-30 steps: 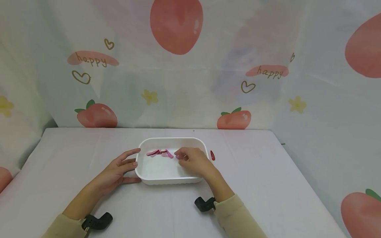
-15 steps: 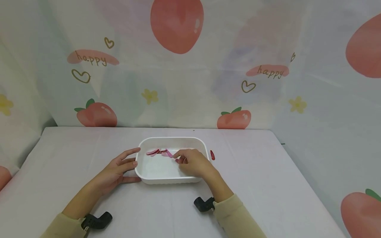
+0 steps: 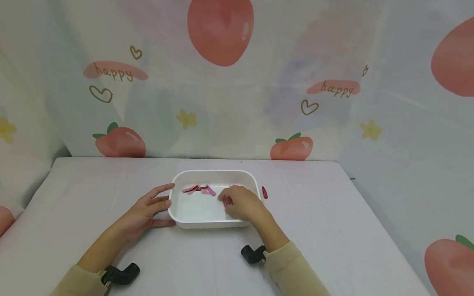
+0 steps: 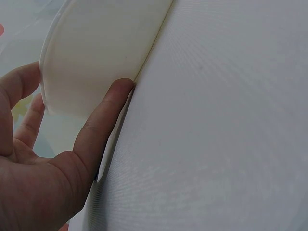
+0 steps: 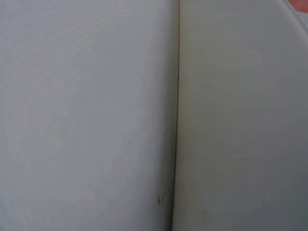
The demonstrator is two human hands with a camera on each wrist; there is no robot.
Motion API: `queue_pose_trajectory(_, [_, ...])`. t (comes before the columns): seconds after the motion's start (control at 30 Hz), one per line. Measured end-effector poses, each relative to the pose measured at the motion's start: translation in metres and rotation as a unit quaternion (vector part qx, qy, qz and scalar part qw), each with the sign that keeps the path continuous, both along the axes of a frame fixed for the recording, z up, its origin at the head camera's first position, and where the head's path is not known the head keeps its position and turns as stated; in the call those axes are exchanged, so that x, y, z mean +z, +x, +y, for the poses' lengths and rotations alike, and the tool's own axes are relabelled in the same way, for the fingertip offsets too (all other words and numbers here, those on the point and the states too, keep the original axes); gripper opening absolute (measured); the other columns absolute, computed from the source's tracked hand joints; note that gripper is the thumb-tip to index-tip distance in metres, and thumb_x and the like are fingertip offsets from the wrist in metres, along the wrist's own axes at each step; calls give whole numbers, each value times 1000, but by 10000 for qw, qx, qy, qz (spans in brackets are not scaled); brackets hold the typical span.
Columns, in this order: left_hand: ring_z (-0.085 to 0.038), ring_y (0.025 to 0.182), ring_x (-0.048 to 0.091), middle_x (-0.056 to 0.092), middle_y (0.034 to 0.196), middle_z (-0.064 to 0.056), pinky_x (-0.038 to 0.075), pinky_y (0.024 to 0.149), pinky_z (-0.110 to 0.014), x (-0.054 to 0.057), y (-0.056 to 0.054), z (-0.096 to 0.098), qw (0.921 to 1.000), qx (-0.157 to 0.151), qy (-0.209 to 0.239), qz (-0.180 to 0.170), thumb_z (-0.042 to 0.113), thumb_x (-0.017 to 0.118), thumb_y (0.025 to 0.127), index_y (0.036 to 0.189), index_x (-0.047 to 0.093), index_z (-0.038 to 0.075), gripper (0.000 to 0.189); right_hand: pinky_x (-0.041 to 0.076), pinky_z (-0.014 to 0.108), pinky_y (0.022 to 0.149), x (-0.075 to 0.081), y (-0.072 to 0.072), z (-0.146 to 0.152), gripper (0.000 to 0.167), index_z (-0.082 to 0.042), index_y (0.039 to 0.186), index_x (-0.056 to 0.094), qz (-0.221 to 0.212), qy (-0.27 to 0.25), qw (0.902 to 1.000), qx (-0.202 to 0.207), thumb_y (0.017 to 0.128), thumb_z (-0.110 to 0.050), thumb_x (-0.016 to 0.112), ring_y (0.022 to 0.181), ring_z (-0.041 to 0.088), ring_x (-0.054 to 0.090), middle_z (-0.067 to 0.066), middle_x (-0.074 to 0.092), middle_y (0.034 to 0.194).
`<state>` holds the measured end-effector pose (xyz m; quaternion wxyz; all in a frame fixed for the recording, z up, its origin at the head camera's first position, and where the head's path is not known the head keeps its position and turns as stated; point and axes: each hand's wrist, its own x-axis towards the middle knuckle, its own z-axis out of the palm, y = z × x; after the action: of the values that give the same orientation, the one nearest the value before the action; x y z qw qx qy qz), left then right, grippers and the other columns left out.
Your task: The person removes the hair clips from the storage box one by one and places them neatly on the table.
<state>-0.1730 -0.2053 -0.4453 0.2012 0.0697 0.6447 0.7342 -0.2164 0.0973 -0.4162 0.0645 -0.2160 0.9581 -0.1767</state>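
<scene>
A white rectangular tray stands on the table, with several pink and red hair clips lying toward its back left. My left hand rests against the tray's left end, fingers spread and fairly straight. In the left wrist view, the left hand's thumb lies along the tray's side wall and other fingertips touch near its rim. Inside the tray on the right, my right hand pinches a pink hair clip, partly covered by the fingers. The right wrist view shows the tray wall but no hand.
One red hair clip lies on the white tablecloth just outside the tray's right end. A printed fabric backdrop rises behind the table's far edge. Black wrist cameras sit at both sleeves.
My right fingers reached slightly left toward the clips, then drew back a little right and nearer me, with a pink hair clip showing between them. The left hand and tray stay put.
</scene>
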Motion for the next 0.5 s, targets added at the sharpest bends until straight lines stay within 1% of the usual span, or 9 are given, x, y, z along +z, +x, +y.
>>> queue_pose_trajectory(0.17, [-29,122,57,26,156,-27,55,92,-55,0,0,0,10000,4,-11,-10,19,59,102,157,25,17,65,43,30,72,0,0,-1,39,-15,121,71,13,51,9999,-114,83,-7,71,80,16,51,-3,56,78])
queue_pose_trajectory(0.33, [-29,122,57,28,155,-26,55,92,-54,0,0,0,10000,-3,-38,8,20,59,102,157,27,18,64,42,30,69,2,0,-1,39,-13,121,71,-52,9,9997,-258,82,-8,73,77,15,51,-2,56,76])
queue_pose_trajectory(0.4, [-29,122,57,28,155,-26,55,92,-54,0,-1,0,10000,-12,-46,13,20,58,102,156,27,18,63,43,30,69,3,0,-1,35,-13,116,71,-89,-52,9995,-309,81,-8,74,76,16,52,-2,56,76])
queue_pose_trajectory(0.5, [-29,122,57,29,155,-25,55,92,-54,0,0,0,10000,-13,-61,8,20,58,102,156,28,19,62,45,30,69,3,1,-2,25,-16,102,69,-102,-171,9991,-367,80,-9,77,77,16,53,-2,57,79])
